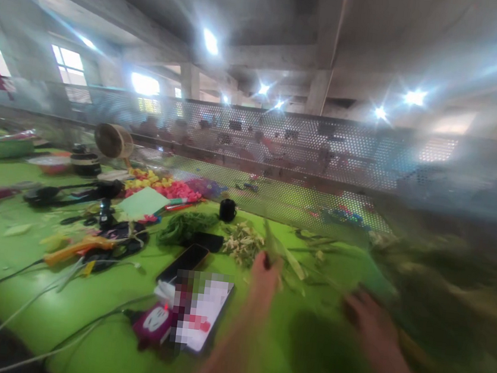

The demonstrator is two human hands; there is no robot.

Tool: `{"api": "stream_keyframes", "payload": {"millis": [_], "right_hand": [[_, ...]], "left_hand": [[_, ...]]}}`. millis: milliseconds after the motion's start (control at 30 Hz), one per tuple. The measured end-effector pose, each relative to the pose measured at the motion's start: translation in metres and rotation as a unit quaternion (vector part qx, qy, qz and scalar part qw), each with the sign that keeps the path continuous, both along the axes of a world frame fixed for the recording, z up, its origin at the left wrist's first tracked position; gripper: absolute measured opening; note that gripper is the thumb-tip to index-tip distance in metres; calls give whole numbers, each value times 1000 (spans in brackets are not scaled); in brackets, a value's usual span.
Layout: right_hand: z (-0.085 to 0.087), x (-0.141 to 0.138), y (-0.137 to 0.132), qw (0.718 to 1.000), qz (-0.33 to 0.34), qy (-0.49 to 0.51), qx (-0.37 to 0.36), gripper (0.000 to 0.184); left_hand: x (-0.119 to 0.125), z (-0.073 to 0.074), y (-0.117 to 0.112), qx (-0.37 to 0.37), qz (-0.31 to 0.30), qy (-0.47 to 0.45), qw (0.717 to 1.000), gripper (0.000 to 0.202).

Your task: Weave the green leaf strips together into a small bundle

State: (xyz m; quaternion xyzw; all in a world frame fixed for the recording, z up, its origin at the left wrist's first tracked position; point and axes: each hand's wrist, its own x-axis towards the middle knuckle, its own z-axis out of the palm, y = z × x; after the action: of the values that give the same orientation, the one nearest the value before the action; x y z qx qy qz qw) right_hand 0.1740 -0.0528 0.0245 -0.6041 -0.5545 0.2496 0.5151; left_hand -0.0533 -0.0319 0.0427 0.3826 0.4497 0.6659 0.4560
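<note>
My left hand [265,275] reaches forward over the green table [21,244] with its fingers pinched on a thin green stem [283,256] that points up and to the right. My right hand [365,319] is further right and badly smeared by motion; its fingers cannot be made out. It lies near a blurred heap of green and yellowish plant material [444,280]. A pile of pale leaf bits [242,242] sits just beyond my left hand.
A lit phone [205,313] and a dark phone [183,263] lie near my left arm, with a pink charger [154,322] and white cables. An orange glue gun [73,250], a small fan [112,141], coloured pieces [163,186], a black cup [228,209] and a perforated metal screen [324,153] stand behind.
</note>
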Motion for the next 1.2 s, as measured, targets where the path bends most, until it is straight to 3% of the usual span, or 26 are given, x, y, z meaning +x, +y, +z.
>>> {"api": "stream_keyframes", "payload": {"millis": [67, 167, 367, 433, 600, 700, 1200], "right_hand": [[5, -14, -6, 997, 44, 58, -29, 25], [13, -29, -14, 991, 78, 91, -63, 31], [15, -33, -14, 990, 75, 56, -106, 25], [15, -32, -10, 991, 50, 53, -108, 21], [20, -30, -8, 993, 24, 56, -102, 14], [20, -33, -10, 994, -1, 63, -88, 14], [33, -42, -22, 994, 11, 7, -107, 16]], "left_hand": [[20, -8, -5, -2, -96, 47, 994, 21], [41, -16, -13, 25, -166, 100, 981, 26], [47, -20, -24, 8, -172, 279, 945, 27], [45, -20, -23, 18, -209, 262, 942, 30], [43, -26, -11, 28, -309, 73, 948, 20], [43, -30, -6, 17, -305, 37, 951, 19], [42, -26, -10, 24, -261, 114, 958, 12]]}}
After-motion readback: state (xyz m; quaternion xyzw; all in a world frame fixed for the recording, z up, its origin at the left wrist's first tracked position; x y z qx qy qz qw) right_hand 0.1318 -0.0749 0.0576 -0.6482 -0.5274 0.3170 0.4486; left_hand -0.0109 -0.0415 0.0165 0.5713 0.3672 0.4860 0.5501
